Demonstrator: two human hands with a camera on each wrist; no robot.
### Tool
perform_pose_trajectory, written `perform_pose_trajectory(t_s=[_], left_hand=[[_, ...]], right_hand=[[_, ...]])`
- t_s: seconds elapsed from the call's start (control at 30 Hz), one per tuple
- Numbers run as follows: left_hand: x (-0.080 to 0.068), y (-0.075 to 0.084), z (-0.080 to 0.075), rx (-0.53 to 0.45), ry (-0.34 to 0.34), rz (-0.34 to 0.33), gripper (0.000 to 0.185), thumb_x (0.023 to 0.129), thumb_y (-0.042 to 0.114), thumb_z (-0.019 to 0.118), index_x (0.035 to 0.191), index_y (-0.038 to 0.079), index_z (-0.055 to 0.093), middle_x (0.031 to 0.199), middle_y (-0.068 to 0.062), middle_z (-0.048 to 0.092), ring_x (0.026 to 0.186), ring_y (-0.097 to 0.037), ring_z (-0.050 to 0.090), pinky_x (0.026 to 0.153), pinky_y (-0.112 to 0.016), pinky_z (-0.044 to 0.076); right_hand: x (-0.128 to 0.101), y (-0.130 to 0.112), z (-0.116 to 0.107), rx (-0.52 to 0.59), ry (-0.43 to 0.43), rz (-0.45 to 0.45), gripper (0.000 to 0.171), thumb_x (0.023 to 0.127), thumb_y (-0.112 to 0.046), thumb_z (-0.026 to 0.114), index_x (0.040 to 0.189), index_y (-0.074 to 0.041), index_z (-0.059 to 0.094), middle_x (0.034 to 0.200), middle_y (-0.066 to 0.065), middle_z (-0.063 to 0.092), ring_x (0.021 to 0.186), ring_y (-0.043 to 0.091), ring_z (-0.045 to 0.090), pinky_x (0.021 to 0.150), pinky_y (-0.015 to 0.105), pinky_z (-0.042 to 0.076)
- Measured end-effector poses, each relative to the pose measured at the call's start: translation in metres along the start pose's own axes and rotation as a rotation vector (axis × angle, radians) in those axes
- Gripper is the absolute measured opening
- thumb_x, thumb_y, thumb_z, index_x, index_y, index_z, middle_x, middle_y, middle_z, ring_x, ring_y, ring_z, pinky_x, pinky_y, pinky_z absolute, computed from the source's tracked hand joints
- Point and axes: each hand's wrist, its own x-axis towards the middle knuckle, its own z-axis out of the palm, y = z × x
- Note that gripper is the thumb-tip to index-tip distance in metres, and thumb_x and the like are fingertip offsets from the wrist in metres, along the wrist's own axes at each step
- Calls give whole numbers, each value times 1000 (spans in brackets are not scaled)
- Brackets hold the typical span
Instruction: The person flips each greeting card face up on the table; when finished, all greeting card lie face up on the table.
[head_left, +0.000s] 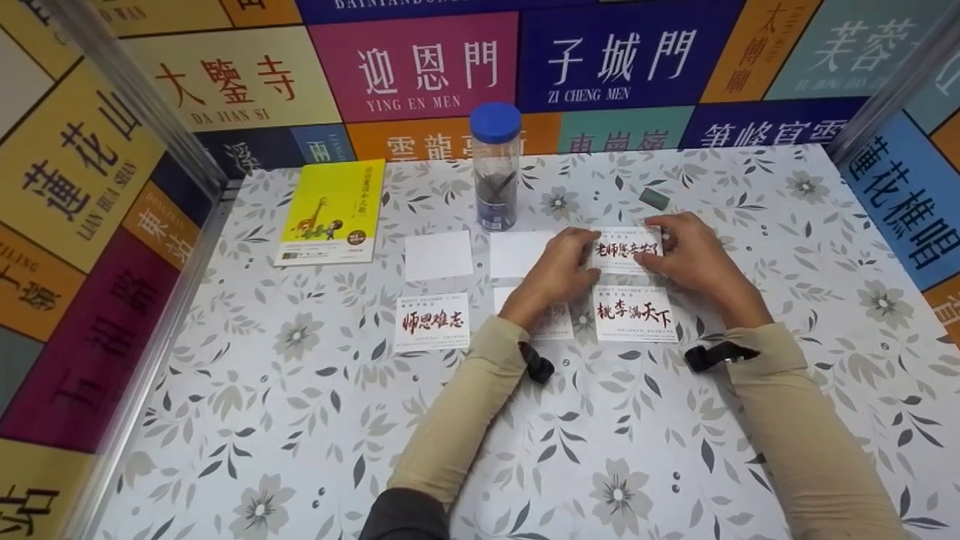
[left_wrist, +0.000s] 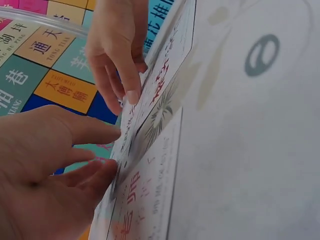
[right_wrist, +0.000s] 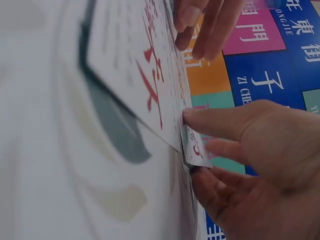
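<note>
A white card with red Chinese lettering [head_left: 626, 251] lies at the right end of the upper row. My right hand [head_left: 694, 255] pinches its right side, thumb on the printed face and fingers at the far edge, as the right wrist view [right_wrist: 260, 160] also shows. At the card's left side, my left hand [head_left: 559, 270] touches the edge with fingertips, thumb and forefinger apart. Just below lies another red-lettered card [head_left: 636, 315]. Under my left wrist a similar card [head_left: 555, 319] is partly hidden; to its left lies one more lettered card [head_left: 433, 322].
Two blank white cards, one at left [head_left: 439, 255] and one beside my left hand [head_left: 517, 255], lie in the upper row. Behind stands a clear jar with a blue lid [head_left: 495, 124]. A yellow book [head_left: 332, 210] lies far left, a small green object [head_left: 654, 198] behind my right hand.
</note>
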Motion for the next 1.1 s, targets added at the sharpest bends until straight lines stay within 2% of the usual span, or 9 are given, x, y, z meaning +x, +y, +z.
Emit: perform_pose_trajectory(t_s=[0.1, 0.17, 0.27, 0.4, 0.53, 0.67, 0.77, 0.9, 1.1], left_hand=[[-2, 2, 1, 94, -45, 56, 30, 89, 12, 70, 117, 3, 69, 139, -12, 58, 130, -23, 52, 115, -25, 38], [-4, 5, 2, 140, -75, 76, 16, 91, 16, 68, 100, 3, 69, 142, -13, 56, 134, -28, 49, 118, -29, 36], [-6, 9, 3, 197, -118, 60, 17, 93, 21, 65, 93, 5, 64, 148, -13, 50, 138, -31, 43, 121, -32, 32], [-8, 13, 4, 222, -154, 43, 24, 94, 24, 63, 111, 7, 65, 153, -11, 45, 143, -30, 38, 124, -32, 28], [-8, 11, 3, 164, -153, 49, 42, 95, 24, 63, 135, 9, 59, 152, -8, 47, 143, -26, 38, 124, -31, 27], [-14, 5, -5, 88, -108, 90, 54, 96, 23, 64, 146, 10, 50, 148, -4, 54, 141, -19, 43, 123, -25, 27], [-24, -1, -22, 45, -57, 103, 50, 96, 21, 65, 144, 11, 54, 144, -2, 58, 137, -16, 48, 121, -24, 30], [-44, -18, -52, 44, 19, 71, 42, 95, 18, 65, 136, 9, 62, 137, -3, 64, 131, -20, 54, 117, -27, 37], [-72, -52, -84, 124, 139, -20, 34, 92, 14, 62, 123, 2, 69, 129, -11, 68, 127, -30, 57, 115, -35, 40]], right_hand=[[0, 0, -2, -26, -29, 11, 63, 85, -28, 80, 139, -5, 57, 132, 25, 53, 104, 38, 57, 87, 49, 46], [-1, -2, -5, -35, -62, 20, 63, 87, -32, 79, 140, -6, 56, 138, 24, 51, 112, 40, 55, 96, 56, 43], [-3, -6, -9, -60, -126, 19, 68, 87, -38, 78, 142, -7, 55, 147, 25, 46, 126, 44, 47, 108, 63, 35], [-5, -9, -12, -92, -191, 36, 76, 86, -44, 78, 146, -7, 51, 152, 26, 39, 138, 48, 34, 114, 67, 26], [-5, -9, -11, -102, -197, 37, 76, 86, -44, 78, 146, -6, 50, 152, 26, 39, 138, 49, 32, 114, 67, 26], [-8, -13, -10, -88, -180, 29, 74, 89, -44, 73, 147, -5, 48, 152, 27, 39, 139, 50, 31, 115, 67, 25], [-10, -24, -8, -61, -146, 16, 70, 93, -43, 69, 147, -6, 47, 153, 26, 39, 139, 48, 32, 114, 66, 27], [-7, -45, 4, -20, -118, -41, 63, 94, -41, 69, 144, -8, 52, 150, 21, 44, 138, 43, 35, 113, 64, 30], [2, -78, 30, -52, -170, -155, 57, 93, -38, 70, 137, -4, 60, 148, 22, 47, 139, 44, 37, 115, 62, 28]])
